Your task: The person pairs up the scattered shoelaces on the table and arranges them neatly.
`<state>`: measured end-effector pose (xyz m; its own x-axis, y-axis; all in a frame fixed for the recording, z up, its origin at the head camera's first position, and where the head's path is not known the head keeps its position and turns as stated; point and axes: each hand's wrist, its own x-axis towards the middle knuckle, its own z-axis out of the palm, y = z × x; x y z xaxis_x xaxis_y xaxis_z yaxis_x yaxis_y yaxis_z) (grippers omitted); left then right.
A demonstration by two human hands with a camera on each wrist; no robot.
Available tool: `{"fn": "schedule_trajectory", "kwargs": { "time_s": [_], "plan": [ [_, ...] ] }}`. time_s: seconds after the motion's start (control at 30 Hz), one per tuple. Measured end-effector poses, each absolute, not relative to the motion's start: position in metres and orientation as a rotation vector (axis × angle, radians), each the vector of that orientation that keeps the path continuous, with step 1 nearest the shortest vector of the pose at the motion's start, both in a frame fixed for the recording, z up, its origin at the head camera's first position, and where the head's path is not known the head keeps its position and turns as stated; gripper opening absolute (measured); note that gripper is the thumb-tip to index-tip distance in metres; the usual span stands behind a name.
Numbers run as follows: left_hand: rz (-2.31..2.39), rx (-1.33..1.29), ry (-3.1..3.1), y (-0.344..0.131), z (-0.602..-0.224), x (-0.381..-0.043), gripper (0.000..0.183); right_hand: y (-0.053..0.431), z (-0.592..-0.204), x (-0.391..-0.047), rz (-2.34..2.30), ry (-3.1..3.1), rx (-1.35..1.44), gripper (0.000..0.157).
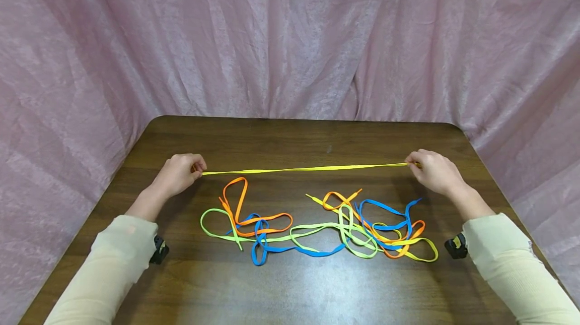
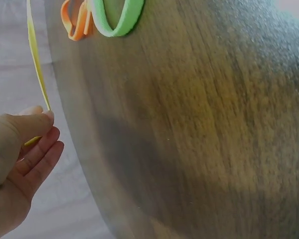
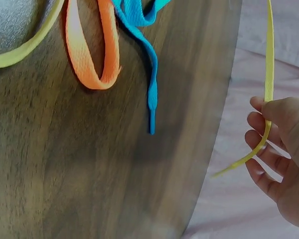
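Note:
A flat yellow shoelace (image 1: 299, 169) stretches nearly straight across the far part of the table, held at both ends. My left hand (image 1: 181, 173) pinches its left end between thumb and fingers; a bit of yellow shows inside the palm in the left wrist view. At the other end my right hand (image 1: 435, 170) pinches the lace, and its tip (image 3: 231, 165) hangs past the fingers in the right wrist view. Nearer to me lies a loose tangle of orange (image 1: 242, 201), green (image 1: 312, 226), blue (image 1: 323, 253) and yellow laces (image 1: 428, 259).
The brown wooden table (image 1: 308, 295) has rounded far corners. Pink curtains (image 1: 272, 38) hang behind it and along both sides. A blue lace tip (image 3: 152, 119) and an orange loop (image 3: 97, 82) lie near my right hand.

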<state>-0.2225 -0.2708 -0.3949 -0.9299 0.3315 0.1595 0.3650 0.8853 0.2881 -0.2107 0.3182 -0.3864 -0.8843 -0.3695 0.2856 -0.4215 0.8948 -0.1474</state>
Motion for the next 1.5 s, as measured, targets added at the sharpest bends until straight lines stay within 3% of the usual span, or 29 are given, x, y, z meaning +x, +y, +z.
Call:
{"fn": "schedule_trajectory", "kwargs": {
  "time_s": [0.87, 1.5],
  "plan": [
    [-0.334, -0.668, -2.91, -0.274, -0.413, -0.225, 0.013, 0.332, -0.394, -0.212, 0.29, -2.905, 0.492, 0.013],
    [-0.282, -0.417, -2.954, -0.285, -0.411, -0.239, 0.007, 0.349, -0.401, -0.223, 0.292, -2.994, 0.365, 0.018]
  ]
}}
